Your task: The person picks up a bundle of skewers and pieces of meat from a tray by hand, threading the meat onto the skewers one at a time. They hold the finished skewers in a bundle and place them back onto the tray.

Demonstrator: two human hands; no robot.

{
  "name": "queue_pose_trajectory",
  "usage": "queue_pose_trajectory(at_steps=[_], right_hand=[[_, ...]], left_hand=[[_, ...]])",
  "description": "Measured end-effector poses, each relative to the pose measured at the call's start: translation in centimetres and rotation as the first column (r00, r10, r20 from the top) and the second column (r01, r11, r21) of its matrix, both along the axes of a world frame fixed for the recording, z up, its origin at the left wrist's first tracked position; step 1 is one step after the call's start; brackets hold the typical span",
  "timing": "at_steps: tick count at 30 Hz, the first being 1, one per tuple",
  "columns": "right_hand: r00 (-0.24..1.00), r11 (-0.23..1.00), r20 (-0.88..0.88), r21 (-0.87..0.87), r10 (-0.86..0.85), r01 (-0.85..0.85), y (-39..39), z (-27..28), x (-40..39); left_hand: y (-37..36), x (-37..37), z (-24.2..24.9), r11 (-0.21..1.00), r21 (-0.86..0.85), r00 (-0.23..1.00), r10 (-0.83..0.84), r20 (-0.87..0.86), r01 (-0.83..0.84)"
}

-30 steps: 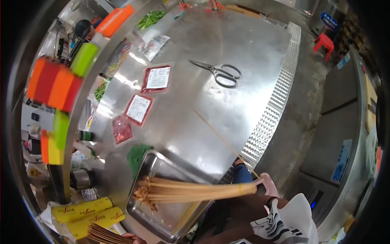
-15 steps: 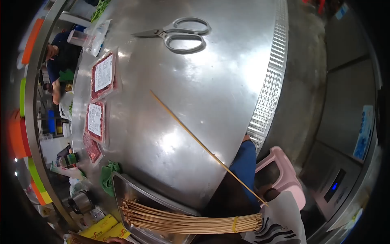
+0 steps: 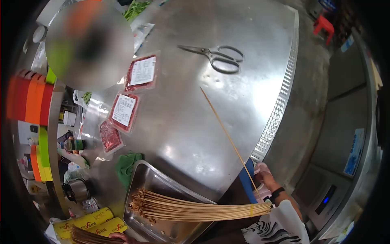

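At the bottom edge, my left hand [image 3: 118, 237] is partly cut off, with fingers curled at the end of a dark bundle of skewers [image 3: 87, 236]. My right hand [image 3: 265, 179], below a dark wristband, is low beside the table edge; its fingers are unclear. One long thin skewer [image 3: 225, 128] slants from over the table toward my right side, its lower end close to that hand. A thick bundle of bamboo skewers [image 3: 191, 206], tied with a yellow band, lies across a metal tray [image 3: 140, 171]. Brown residue coats its left end.
Grey scissors [image 3: 211, 53] lie open on the steel table [image 3: 178, 105]. Sealed red meat packs [image 3: 140, 73] line its left side, near a green cloth [image 3: 128, 166]. Yellow boxes [image 3: 83, 221] sit at lower left. A pink stool [image 3: 260, 191] stands below the right edge.
My view has shifted, so the table items appear farther right. The single skewer now stands steeper, its tip closer to the scissors. My right forearm and more of the tray have come into view.
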State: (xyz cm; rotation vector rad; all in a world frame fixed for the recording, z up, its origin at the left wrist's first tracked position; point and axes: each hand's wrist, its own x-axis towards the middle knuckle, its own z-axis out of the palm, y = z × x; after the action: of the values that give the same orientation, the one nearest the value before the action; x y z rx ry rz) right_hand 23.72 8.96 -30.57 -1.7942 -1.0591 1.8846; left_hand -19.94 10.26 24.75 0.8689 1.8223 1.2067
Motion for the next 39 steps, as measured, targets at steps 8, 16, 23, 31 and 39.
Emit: queue_pose_trajectory(at_steps=[8, 16, 23, 31, 39], right_hand=[[0.635, 0.946, -0.76, -0.291, -0.138, -0.142, 14.2, 32.5, -4.4], [0.861, 0.945, -0.422, -0.032, 0.283, -0.327, 17.4, 35.7, -6.2], [0.959, 0.865, -0.066, 0.451, 0.276, -0.218, 16.0, 37.1, -4.9], [0.873, 0.607, -0.442, 0.758, 0.208, 0.239, 11.2, 39.0, -1.1], [0.578, 0.488, -0.333, 0.863, 0.745, -0.13, 1.3, 43.7, -2.9]], left_hand=[[-2.6, -1.8, 1.7, 0.972, 0.174, 0.971, 0.123, 0.207, -0.16], [-6.6, -3.6, -1.2, 0.726, 0.35, 0.797, 0.465, 0.385, -0.592], [-15.4, -3.5, -4.9, 0.42, 0.557, 0.698, 0.458, 0.551, -0.716], [-23.1, 0.9, -0.6, 0.3, 0.836, 0.885, 0.074, 0.46, -0.46], [-24.9, 7.7, -7.5, 0.592, 0.561, 0.703, 0.013, 0.711, -0.578]])
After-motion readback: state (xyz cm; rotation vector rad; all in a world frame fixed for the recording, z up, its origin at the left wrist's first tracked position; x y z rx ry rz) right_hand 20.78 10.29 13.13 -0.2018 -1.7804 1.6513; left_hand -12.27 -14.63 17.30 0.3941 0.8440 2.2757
